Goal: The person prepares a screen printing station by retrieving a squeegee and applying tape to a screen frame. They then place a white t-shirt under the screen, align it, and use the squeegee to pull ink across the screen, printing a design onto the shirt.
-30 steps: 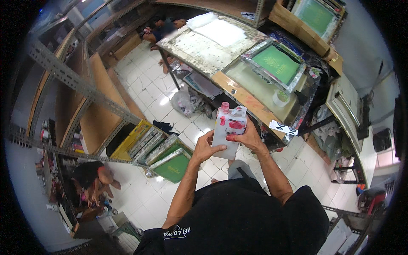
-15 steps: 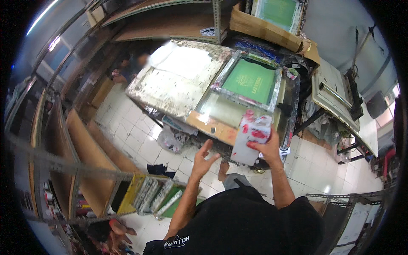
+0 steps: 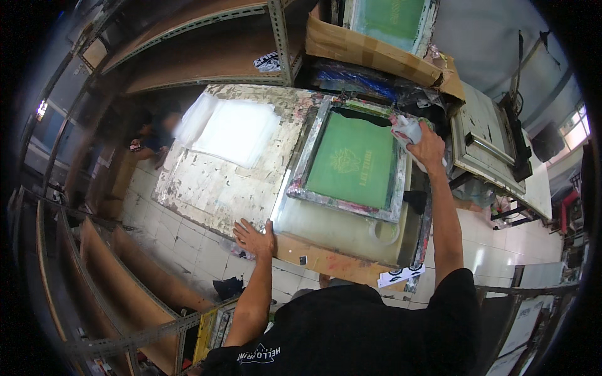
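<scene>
My right hand (image 3: 428,149) grips a whitish plastic container (image 3: 408,130) stained with red. The container is tilted over the upper right corner of a screen-printing frame (image 3: 303,164). Green mesh (image 3: 329,169) with a pale design fills that frame, and a dark band runs along the mesh's far edge. The frame rests on a glass-like panel (image 3: 313,216) set in the worktable. My left hand (image 3: 255,239) is spread with its fingers apart at the table's near edge, beside the panel's left corner, holding nothing.
White sheets (image 3: 235,131) lie on the paint-worn tabletop (image 3: 207,182). A tape roll (image 3: 384,233) and a black cloth-like piece (image 3: 414,201) are right of the frame. Behind stand a cardboard box (image 3: 370,50) and metal shelving (image 3: 280,44). Another person (image 3: 150,139) is at the far left.
My right hand has carried the container away from my body to the frame's far right corner. My left hand has moved from the air onto the table edge. The view has moved closer to the table.
</scene>
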Available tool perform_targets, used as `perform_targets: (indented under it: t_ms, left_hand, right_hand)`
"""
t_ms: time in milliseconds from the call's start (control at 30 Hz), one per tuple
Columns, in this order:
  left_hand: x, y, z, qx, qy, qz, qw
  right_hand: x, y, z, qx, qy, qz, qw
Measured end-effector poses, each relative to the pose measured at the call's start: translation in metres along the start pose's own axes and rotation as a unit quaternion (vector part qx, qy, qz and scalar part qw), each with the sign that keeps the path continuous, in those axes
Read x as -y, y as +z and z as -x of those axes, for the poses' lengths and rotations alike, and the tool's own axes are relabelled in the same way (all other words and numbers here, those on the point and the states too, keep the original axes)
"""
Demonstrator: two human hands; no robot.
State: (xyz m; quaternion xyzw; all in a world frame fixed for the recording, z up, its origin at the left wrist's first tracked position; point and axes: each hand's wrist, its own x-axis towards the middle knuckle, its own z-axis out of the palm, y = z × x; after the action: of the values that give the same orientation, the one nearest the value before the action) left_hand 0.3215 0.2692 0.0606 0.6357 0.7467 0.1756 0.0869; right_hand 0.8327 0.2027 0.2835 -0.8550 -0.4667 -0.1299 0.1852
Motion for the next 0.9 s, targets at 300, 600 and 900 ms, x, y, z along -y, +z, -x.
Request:
perform_targets:
  t_ms: [300,600,900]
  left_hand:
    - [-0.013,-0.008,-0.002,-0.007,-0.038,-0.038,0.999]
    - [-0.013,-0.007,-0.003,-0.005,-0.041,-0.053,0.998]
    - [-0.015,-0.013,-0.003,0.005,-0.045,-0.030,0.999]
  right_hand:
    - [-0.045,0.072,-0.071,0.054,-0.072,0.128,0.988]
    - [-0.032,0.090,-0.094,0.098,-0.116,0.193,0.969]
    - [-0.009,0.105,-0.110,0.113,-0.153,0.195,0.962]
